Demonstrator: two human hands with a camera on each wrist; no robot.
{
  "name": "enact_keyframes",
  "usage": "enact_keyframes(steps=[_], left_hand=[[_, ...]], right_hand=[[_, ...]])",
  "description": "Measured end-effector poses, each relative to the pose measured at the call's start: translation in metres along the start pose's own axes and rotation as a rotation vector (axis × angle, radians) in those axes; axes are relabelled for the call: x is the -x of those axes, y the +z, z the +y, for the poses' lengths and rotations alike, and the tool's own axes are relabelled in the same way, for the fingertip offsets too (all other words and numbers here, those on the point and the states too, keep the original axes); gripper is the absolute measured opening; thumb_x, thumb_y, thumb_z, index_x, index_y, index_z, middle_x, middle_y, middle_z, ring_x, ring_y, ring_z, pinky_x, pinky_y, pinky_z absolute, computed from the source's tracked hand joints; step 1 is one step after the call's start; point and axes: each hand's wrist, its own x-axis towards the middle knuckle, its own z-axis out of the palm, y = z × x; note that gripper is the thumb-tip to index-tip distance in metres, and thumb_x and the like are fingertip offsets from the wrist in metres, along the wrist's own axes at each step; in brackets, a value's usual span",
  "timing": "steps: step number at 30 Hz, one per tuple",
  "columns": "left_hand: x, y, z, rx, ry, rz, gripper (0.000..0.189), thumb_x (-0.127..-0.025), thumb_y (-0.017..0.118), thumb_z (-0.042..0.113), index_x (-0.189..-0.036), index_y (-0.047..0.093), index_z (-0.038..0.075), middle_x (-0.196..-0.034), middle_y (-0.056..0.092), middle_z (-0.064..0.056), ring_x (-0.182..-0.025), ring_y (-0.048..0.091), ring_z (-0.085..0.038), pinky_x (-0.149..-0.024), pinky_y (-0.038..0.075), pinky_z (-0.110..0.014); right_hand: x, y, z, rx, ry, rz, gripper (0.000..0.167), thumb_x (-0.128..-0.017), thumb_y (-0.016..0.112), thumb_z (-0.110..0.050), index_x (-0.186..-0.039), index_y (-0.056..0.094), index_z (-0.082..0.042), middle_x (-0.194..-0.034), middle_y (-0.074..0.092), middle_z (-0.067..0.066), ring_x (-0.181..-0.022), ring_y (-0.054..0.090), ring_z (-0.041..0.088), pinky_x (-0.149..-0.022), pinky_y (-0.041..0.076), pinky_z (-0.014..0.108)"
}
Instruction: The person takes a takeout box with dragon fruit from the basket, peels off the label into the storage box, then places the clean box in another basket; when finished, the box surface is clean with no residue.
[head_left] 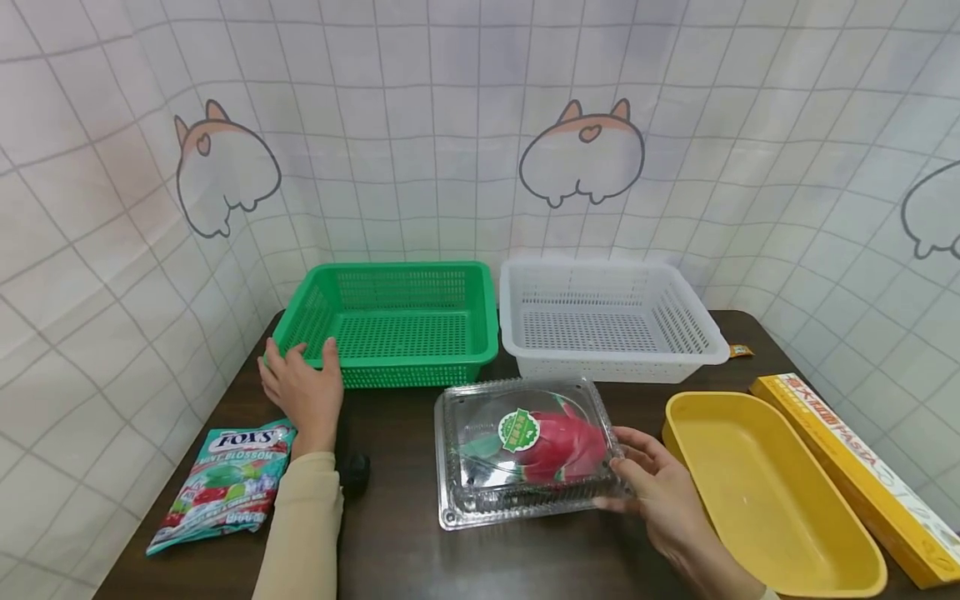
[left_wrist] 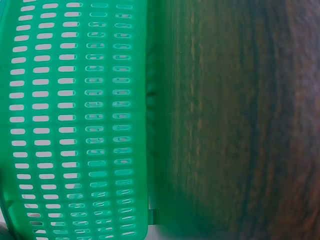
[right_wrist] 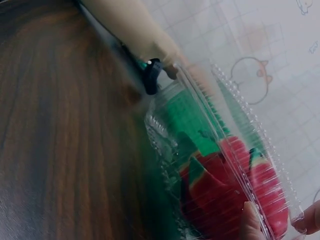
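Clear box [head_left: 517, 467], red-and-green fruit [head_left: 566, 446] inside: mid-table [head_left: 401, 525], in front of green basket [head_left: 405, 375] and white basket [head_left: 600, 367]. Long axis roughly left-right. Right hand [head_left: 663, 492] is nearer, pinching the right end; box extends leftward from grip. Left hand [head_left: 303, 396] at green basket's front-left corner, by table's left edge; can't tell if gripping. Box underside hidden, table contact unclear; near table edge cut off.

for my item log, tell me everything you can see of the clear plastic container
The clear, plastic-looking container is boxy with ridged sides and a flat rim. A round green-and-white label sits on its lid, which looks closed over red, green-tipped fruit. It is in front of the green basket and white basket, its right edge gripped by the right hand. Whether it touches the table is unclear.
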Motion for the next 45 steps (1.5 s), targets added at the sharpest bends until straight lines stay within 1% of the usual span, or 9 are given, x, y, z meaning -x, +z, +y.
enact_keyframes(steps=[9,17,22,26,28,31,35,39,45], left_hand=[[0.0,0.001,0.0,-0.018,0.001,-0.002,0.066,-0.096,0.051,0.055,-0.126,0.056,-0.004,-0.161,0.014,-0.015,-0.148,-0.001,-0.037,-0.116,0.002,-0.059],[0.0,-0.002,0.002,-0.03,0.031,0.056,0.062,-0.095,0.055,0.053,-0.126,0.057,-0.001,-0.159,0.02,-0.015,-0.148,-0.012,-0.037,-0.112,-0.014,-0.06],[0.003,-0.007,0.024,-0.012,0.118,0.094,0.057,-0.095,0.058,0.047,-0.128,0.057,0.0,-0.156,0.027,-0.017,-0.148,-0.01,-0.034,-0.114,-0.012,-0.057],[0.014,-0.01,0.057,0.043,0.247,0.079,0.046,-0.095,0.062,0.034,-0.124,0.059,-0.001,-0.149,0.037,-0.021,-0.148,0.007,-0.038,-0.117,0.005,-0.056],[0.026,-0.008,0.074,0.088,0.319,0.002,0.04,-0.096,0.062,0.029,-0.122,0.061,-0.002,-0.144,0.044,-0.022,-0.144,0.022,-0.038,-0.114,0.019,-0.056],[0.048,-0.003,0.096,0.155,0.392,-0.193,0.033,-0.097,0.06,0.025,-0.118,0.065,0.0,-0.135,0.054,-0.018,-0.127,0.046,-0.036,-0.102,0.038,-0.055],[0.076,0.0,0.11,0.166,0.386,-0.442,0.027,-0.098,0.059,0.027,-0.116,0.067,0.009,-0.124,0.062,-0.008,-0.093,0.06,-0.027,-0.078,0.05,-0.046],[0.09,-0.003,0.102,0.16,0.298,-0.582,0.027,-0.098,0.06,0.028,-0.118,0.067,0.012,-0.122,0.063,-0.004,-0.092,0.06,-0.023,-0.077,0.051,-0.043],[0.101,-0.009,0.077,0.188,0.111,-0.777,0.044,-0.099,0.057,0.035,-0.137,0.054,0.012,-0.138,0.053,-0.01,-0.128,0.049,-0.029,-0.097,0.045,-0.052]], right_hand=[[0.001,0.006,0.013,-0.039,0.034,0.023,0.044,-0.096,0.053,0.001,-0.138,0.042,-0.002,-0.123,0.048,0.018,-0.092,0.06,0.02,-0.069,0.058,0.047],[0.0,0.015,0.02,-0.088,0.042,0.029,0.042,-0.097,0.05,0.002,-0.138,0.039,-0.001,-0.117,0.046,0.013,-0.094,0.058,0.017,-0.071,0.058,0.048],[0.0,0.017,0.023,-0.104,0.042,0.039,0.042,-0.097,0.051,0.003,-0.137,0.039,-0.001,-0.115,0.046,0.011,-0.097,0.053,0.015,-0.07,0.058,0.048],[0.001,0.019,0.023,-0.114,0.05,0.042,0.041,-0.097,0.052,0.002,-0.136,0.041,-0.002,-0.112,0.047,0.01,-0.097,0.052,0.015,-0.071,0.057,0.049],[0.002,0.019,0.022,-0.108,0.054,0.051,0.039,-0.097,0.053,-0.001,-0.135,0.042,-0.002,-0.111,0.048,0.009,-0.097,0.053,0.015,-0.071,0.058,0.048],[0.001,0.017,0.02,-0.072,0.055,0.056,0.039,-0.098,0.056,-0.006,-0.135,0.043,-0.002,-0.115,0.049,0.01,-0.099,0.055,0.013,-0.071,0.058,0.045],[0.001,0.014,0.019,-0.046,0.066,0.046,0.042,-0.098,0.059,-0.012,-0.135,0.043,-0.002,-0.124,0.049,0.012,-0.101,0.057,0.012,-0.073,0.058,0.041],[0.0,0.011,0.018,-0.03,0.094,0.031,0.044,-0.098,0.059,-0.017,-0.137,0.043,-0.003,-0.125,0.048,0.011,-0.102,0.055,0.012,-0.075,0.058,0.04],[-0.001,0.004,0.015,0.062,0.096,-0.007,0.047,-0.098,0.059,-0.023,-0.138,0.043,-0.004,-0.129,0.048,0.012,-0.103,0.054,0.014,-0.08,0.056,0.035]])
